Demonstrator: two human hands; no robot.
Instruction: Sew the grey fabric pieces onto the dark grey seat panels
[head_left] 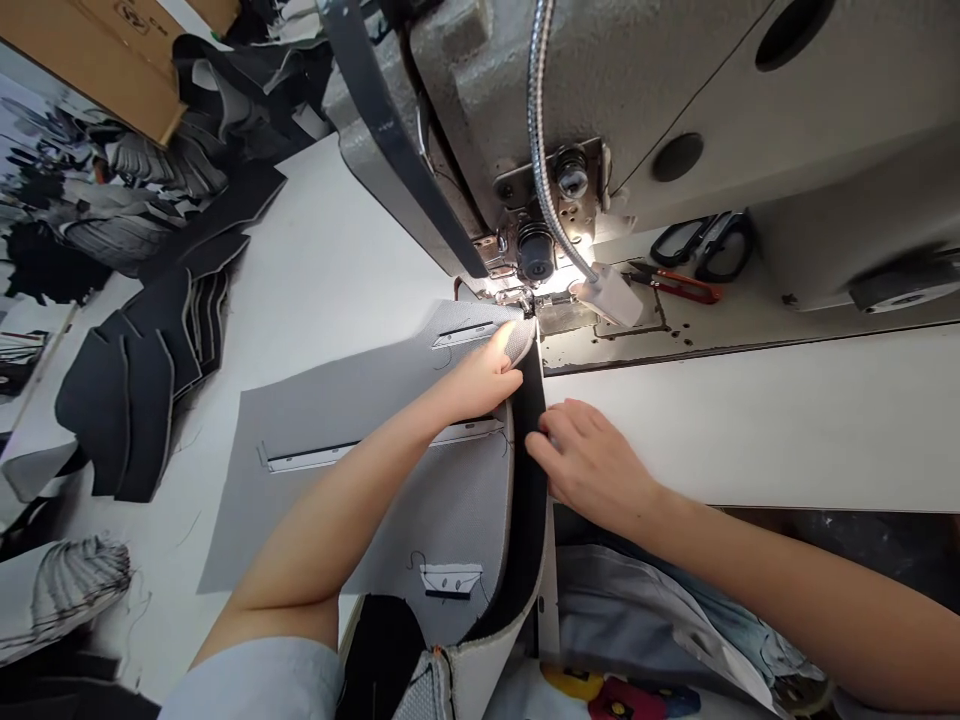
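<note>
A grey fabric panel (442,480) lies on the white table with its upper corner under the presser foot (528,303) of a sewing machine (480,110). White strips with black edging are stitched onto it. My left hand (480,380) grips the panel's edge just below the foot, its thumb on a turned-up bit of grey cloth. Along the panel's curved side stands a band (531,480), black inside and pale outside. Lower on this band, my right hand (589,455) has its curled fingers closed on the upper edge. Its fingertips are partly hidden.
Black-handled scissors (705,245) and an orange-handled cutter (679,283) lie behind the machine's needle area. A flexible lamp (611,297) lights the foot. Stacked dark fabric pieces (135,385), a rolled bundle (60,595) and a cardboard box (97,60) are on the left.
</note>
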